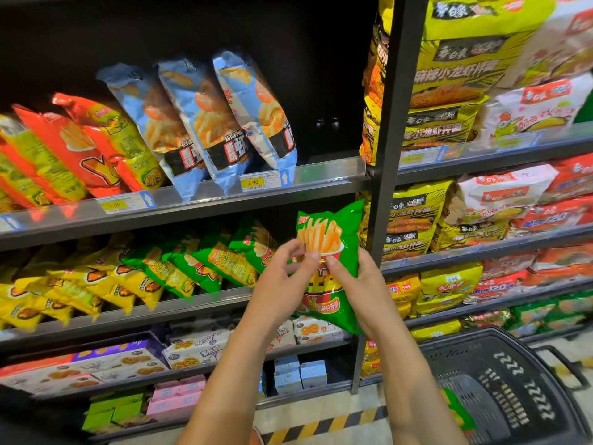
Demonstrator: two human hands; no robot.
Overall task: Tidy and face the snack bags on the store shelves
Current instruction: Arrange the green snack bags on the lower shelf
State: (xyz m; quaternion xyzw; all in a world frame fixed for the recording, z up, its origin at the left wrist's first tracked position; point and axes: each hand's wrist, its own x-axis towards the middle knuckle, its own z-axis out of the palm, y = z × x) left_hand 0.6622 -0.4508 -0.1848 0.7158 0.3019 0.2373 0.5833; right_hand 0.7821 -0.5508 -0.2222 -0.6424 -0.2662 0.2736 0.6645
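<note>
Forearms come up from below, with a black basket [513, 374] low on the right. The right hand [356, 290] grips the green fries bag [333, 232] by its right edge, thumb on the front. The left hand [282, 277] pinches the left edge with curled fingers. The bag is upright, glossy and puffy, its picture facing out, held before the gap right of the green row [205, 268]. It's probably being squared up to slot in there.

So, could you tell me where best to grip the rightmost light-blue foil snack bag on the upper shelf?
Probably pinch the light-blue foil snack bag at its upper right edge, coming from the right: it leans left onto its neighbours, leaving only that side free.
</note>
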